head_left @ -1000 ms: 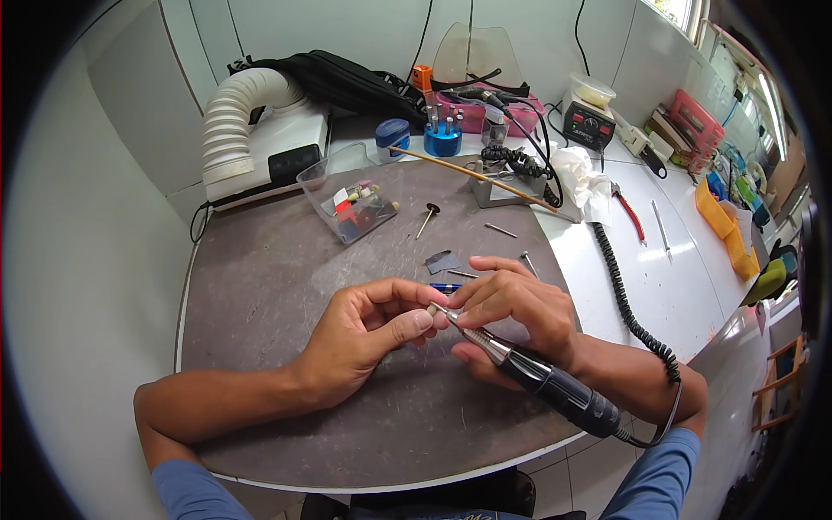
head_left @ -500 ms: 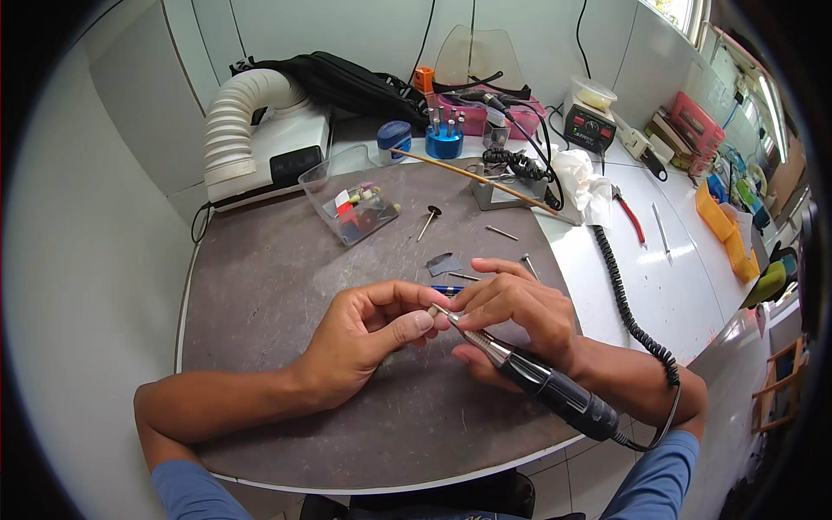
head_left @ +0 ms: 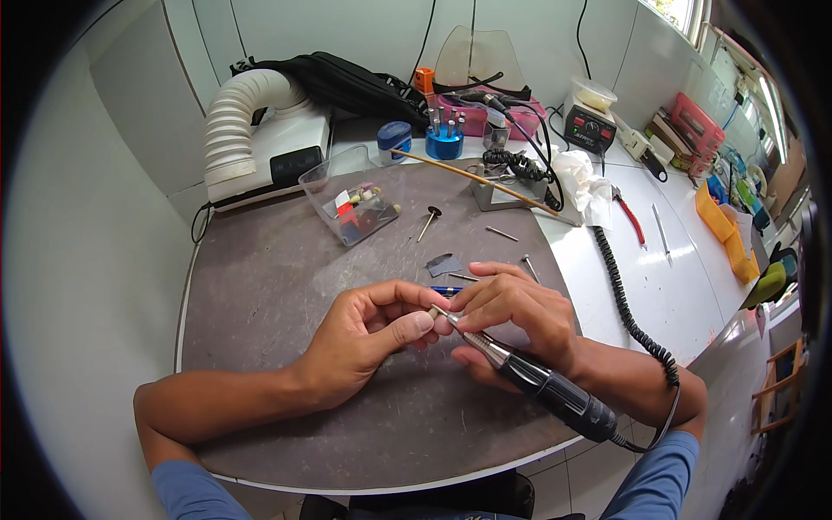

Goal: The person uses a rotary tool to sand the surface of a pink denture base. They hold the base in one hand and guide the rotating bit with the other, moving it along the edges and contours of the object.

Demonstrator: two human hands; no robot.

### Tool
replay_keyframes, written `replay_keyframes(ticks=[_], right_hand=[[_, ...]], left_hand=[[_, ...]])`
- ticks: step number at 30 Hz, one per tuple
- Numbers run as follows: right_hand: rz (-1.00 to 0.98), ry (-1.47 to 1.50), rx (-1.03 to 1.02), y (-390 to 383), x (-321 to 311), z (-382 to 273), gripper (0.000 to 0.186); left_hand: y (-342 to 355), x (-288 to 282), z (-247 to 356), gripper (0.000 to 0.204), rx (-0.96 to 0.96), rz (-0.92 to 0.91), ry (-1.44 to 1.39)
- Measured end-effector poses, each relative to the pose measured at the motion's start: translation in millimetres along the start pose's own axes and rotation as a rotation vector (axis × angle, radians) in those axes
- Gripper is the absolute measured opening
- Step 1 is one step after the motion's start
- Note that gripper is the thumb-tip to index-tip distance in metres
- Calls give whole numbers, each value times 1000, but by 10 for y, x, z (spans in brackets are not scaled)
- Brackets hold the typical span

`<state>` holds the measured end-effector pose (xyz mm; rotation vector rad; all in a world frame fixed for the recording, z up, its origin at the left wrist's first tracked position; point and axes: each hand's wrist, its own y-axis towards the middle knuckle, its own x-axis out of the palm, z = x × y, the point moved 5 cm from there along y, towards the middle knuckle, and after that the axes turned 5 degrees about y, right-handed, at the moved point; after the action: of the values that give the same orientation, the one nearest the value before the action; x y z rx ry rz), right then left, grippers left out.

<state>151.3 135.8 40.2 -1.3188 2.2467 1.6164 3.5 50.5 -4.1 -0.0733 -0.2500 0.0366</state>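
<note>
Over the middle of the brown work mat, my left hand [head_left: 373, 334] pinches a small pale piece [head_left: 434, 312] between thumb and fingertips. The fingers hide most of that piece, so its kind is unclear. In my right hand [head_left: 524, 316] lies a black and silver rotary handpiece [head_left: 555, 390], slanting up to the left. Its tip meets the small piece or sits very close to it. Just beyond my fingertips are a blue pen-like tool [head_left: 446, 291], a thin metal bit [head_left: 464, 277] and a scrap of grey abrasive paper [head_left: 445, 264].
A clear tray [head_left: 354, 195] of small polishing bits stands far left, beside a white dust extractor [head_left: 269, 160]. Behind the mat are a blue bur holder [head_left: 444, 141], a wooden stick [head_left: 468, 178] and a control box [head_left: 589, 126]. Red-handled pliers [head_left: 630, 217] lie right, near the coiled cord [head_left: 620, 295].
The fingers of my right hand have shifted very slightly. Both hands keep their grip and place, and the things on the bench have not moved.
</note>
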Motion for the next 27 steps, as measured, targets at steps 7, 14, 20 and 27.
replay_keyframes(ticks=[7, 14, 20, 27], right_hand=[[-6, 4, 9, 1, 2, 6, 24], [-7, 18, 7, 0, 6, 9, 25], [-26, 11, 1, -1, 3, -3, 25], [-15, 22, 6, -3, 0, 2, 25]], left_hand=[[4, 4, 7, 23, 14, -4, 4], [-4, 9, 25, 24, 14, 8, 31], [5, 11, 14, 23, 22, -4, 23], [5, 14, 23, 24, 21, 3, 15]])
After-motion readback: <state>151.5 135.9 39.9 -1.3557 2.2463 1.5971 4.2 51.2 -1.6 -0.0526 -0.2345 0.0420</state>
